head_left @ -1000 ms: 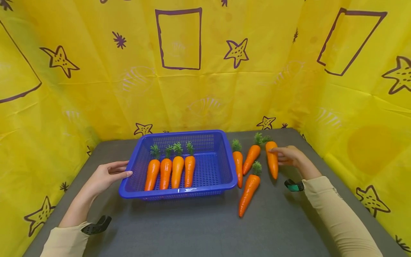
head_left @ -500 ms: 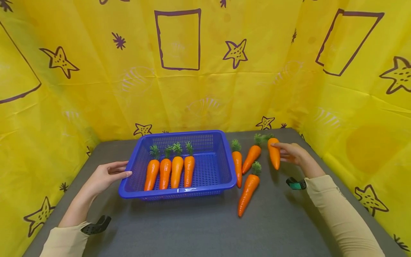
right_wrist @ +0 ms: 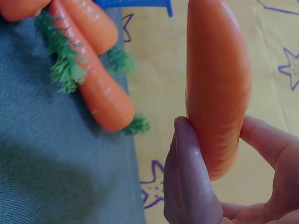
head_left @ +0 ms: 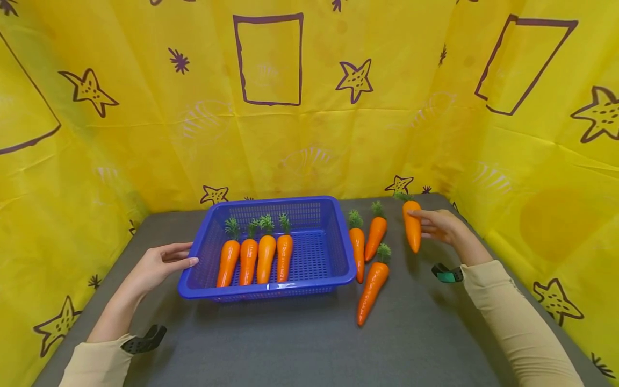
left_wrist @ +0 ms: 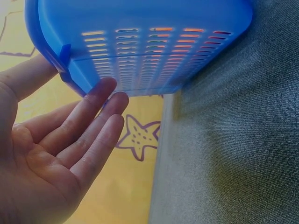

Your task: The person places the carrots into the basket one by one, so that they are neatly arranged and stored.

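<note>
In the head view my left hand (head_left: 157, 266) holds the left rim of a blue plastic basket (head_left: 266, 291); the left wrist view has the thumb over the rim and the other fingers by the outer wall (left_wrist: 140, 51). Several orange toy carrots with green tops, one of them a carrot (head_left: 284, 258), lie side by side inside. My right hand (head_left: 442, 226) pinches another carrot (head_left: 412, 228) between thumb and fingers, tip down, above the table. Its smooth orange body (right_wrist: 217, 84) fills the middle of the right wrist view.
Three more carrots lie on the grey table (head_left: 290, 344) right of the basket: one carrot (head_left: 358, 252) against its wall, a carrot (head_left: 375, 236) behind, and a carrot (head_left: 372, 293) nearest the front. A yellow patterned cloth (head_left: 319, 134) surrounds the table on three sides.
My right hand has raised its carrot off the table. The carrot beside it has shifted slightly left, towards the basket. My left hand stays at the basket rim.
</note>
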A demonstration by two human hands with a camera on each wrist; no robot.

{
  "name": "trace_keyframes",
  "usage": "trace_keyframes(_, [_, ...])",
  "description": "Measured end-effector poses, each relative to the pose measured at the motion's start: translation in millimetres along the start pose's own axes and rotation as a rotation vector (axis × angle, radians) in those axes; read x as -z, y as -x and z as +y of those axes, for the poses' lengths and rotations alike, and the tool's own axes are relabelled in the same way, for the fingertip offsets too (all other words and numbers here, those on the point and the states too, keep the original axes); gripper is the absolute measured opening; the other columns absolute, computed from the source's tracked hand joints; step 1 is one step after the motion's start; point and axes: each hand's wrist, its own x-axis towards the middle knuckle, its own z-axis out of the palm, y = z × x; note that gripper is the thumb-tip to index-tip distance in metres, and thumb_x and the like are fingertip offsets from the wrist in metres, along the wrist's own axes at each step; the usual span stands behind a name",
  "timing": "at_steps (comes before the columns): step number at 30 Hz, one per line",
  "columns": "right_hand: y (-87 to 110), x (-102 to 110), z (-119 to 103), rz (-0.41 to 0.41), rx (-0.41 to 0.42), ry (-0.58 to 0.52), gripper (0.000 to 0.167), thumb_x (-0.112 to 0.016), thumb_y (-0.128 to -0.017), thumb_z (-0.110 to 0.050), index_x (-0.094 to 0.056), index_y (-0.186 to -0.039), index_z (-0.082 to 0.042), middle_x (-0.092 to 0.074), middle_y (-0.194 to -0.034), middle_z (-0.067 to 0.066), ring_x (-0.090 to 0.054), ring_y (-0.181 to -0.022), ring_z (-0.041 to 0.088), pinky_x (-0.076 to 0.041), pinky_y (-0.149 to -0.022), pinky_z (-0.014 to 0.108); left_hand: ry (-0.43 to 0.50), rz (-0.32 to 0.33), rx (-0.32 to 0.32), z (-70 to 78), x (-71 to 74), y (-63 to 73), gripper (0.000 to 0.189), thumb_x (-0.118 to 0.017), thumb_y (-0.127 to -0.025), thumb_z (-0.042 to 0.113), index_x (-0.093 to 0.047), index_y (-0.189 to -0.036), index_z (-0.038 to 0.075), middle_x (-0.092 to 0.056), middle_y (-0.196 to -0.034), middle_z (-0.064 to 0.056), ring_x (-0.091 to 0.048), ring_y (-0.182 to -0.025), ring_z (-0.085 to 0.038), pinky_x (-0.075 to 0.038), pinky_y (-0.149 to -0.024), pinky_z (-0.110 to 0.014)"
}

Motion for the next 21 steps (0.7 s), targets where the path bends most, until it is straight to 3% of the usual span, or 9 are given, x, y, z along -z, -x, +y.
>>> trace_keyframes(15, [11.5, -30, -35, -0.095, 0.095, 0.100, 0.081, -0.059, -0.092, -0.039, -0.022, -0.145, 0.009, -0.064, -0.094, -0.007, -0.067, -0.085, 0.006, -0.054, -0.090, 0.034, -0.006, -0.004, 0.005, 2.2, 1.3, 0.7, 0.069, -0.064, -0.088, 0.043, -0.046, -0.137, -0.001, -0.060, -0.124, -0.026, -0.057, -0.113, -0.041, -0.049, -0.093, -0.054])
trace_keyframes(21, [10.5, -48, -49, -0.127, 0.110, 0.122, 0.074, -0.059, -0.093, -0.037, -0.027, -0.144, 0.007, -0.063, -0.099, -0.003, -0.067, -0.088, 0.010, -0.055, -0.087, 0.034, -0.008, -0.004, 0.006, 2.1, 1.0, 0.9, 0.068, -0.064, -0.088, 0.043, -0.046, -0.137, -0.001, -0.060, -0.123, -0.026, -0.057, -0.113, -0.041, -0.049, -0.092, -0.054])
